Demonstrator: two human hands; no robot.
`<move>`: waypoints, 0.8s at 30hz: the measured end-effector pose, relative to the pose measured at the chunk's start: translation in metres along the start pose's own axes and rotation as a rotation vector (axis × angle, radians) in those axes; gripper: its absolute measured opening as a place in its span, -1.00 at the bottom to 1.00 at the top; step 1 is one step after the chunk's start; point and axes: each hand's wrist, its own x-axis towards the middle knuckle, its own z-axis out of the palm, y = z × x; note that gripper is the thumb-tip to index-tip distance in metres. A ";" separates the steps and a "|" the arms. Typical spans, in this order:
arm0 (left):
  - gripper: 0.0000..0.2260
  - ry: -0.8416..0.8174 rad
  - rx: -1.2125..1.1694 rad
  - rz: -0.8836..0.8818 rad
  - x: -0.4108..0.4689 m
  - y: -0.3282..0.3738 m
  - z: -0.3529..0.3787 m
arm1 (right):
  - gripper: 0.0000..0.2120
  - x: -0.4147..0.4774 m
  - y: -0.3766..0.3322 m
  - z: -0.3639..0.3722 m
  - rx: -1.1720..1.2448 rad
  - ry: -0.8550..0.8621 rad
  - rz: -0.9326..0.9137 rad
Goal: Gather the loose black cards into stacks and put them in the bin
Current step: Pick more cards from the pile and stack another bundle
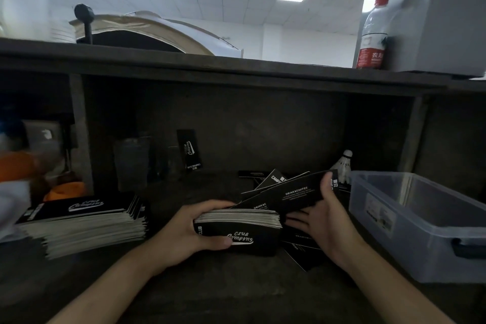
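My left hand [192, 229] grips a thick stack of black cards [238, 231] held on edge, thumb across the printed front. My right hand [322, 214] pinches a few black cards [292, 196] at their right end, tilted just above the stack. More loose black cards [273, 179] lie behind and under my hands. A large finished stack [84, 221] sits to the left. A translucent plastic bin [420, 221] stands at the right, and nothing shows inside it.
One black card [190, 150] leans upright against the shelf's back wall. A shuttlecock [343, 166] stands behind the bin. Glass tumblers [131, 163] sit at the back left. A water bottle [373, 31] is on the top shelf. Orange items [65, 191] lie at far left.
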 end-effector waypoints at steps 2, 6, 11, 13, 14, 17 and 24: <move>-0.47 -0.003 -0.008 -0.006 0.000 -0.001 0.000 | -0.21 0.001 0.000 0.001 0.019 0.062 -0.042; -0.47 -0.011 -0.011 -0.019 0.000 0.000 0.000 | -0.52 -0.003 -0.003 0.003 -0.026 0.179 -0.182; -0.47 -0.013 0.002 -0.031 0.002 0.000 -0.001 | -0.74 -0.005 -0.001 -0.007 -0.137 0.156 -0.328; -0.47 -0.014 0.008 -0.032 0.002 0.001 -0.001 | -0.78 -0.004 0.002 -0.010 -0.229 0.146 -0.308; -0.48 -0.012 0.013 -0.031 0.002 0.000 -0.001 | -0.81 -0.004 0.005 -0.011 -0.288 0.125 -0.293; -0.53 0.002 0.038 -0.034 0.000 0.001 -0.002 | -0.85 -0.009 0.009 -0.003 -0.489 0.039 -0.216; -0.52 0.002 0.030 -0.040 -0.001 0.003 0.000 | -0.87 -0.028 -0.010 0.025 -0.798 -0.167 0.028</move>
